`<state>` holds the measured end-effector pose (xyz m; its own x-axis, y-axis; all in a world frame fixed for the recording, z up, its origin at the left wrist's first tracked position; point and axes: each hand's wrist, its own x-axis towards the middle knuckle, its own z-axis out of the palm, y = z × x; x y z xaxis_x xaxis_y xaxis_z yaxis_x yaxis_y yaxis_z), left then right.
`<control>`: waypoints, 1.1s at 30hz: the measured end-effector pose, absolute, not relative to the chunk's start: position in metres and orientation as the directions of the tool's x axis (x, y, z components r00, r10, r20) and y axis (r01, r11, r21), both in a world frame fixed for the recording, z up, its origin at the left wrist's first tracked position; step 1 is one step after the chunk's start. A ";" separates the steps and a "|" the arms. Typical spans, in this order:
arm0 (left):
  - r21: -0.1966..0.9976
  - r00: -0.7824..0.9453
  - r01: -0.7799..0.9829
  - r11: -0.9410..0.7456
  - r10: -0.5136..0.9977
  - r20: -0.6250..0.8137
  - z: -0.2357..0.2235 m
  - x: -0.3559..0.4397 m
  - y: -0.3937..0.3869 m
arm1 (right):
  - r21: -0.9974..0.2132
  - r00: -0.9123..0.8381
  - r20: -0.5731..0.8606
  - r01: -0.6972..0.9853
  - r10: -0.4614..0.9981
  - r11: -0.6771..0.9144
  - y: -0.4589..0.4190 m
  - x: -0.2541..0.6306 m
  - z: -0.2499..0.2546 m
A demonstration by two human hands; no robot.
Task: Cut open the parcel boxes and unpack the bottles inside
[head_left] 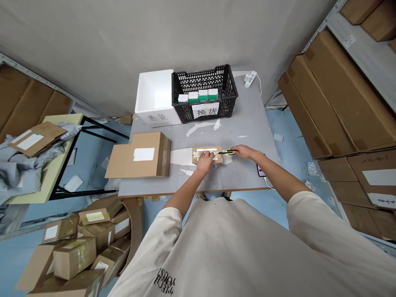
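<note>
A small taped cardboard box with a white label lies near the front of the grey table. My left hand grips it from above, fingers bent over its top and near side. My right hand is closed round a black and yellow utility knife. The knife points left, its tip at the right part of the box's top; the blade is too small to make out. To the left stands a larger cardboard box with a white label and one flap spread out on the table.
A black plastic crate holding several white and green boxes stands at the back beside a white foam box. A phone with a cable lies by my right forearm. Several cartons are heaped at lower left; large cartons stand at right.
</note>
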<state>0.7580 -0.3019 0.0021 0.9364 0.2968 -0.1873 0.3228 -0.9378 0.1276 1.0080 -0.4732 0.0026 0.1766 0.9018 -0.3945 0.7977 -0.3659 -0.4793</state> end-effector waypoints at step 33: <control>0.235 0.889 0.454 -0.859 0.421 -0.181 0.009 0.782 -0.284 | -0.829 0.422 -0.339 0.288 0.841 -0.479 -0.520 0.946 0.004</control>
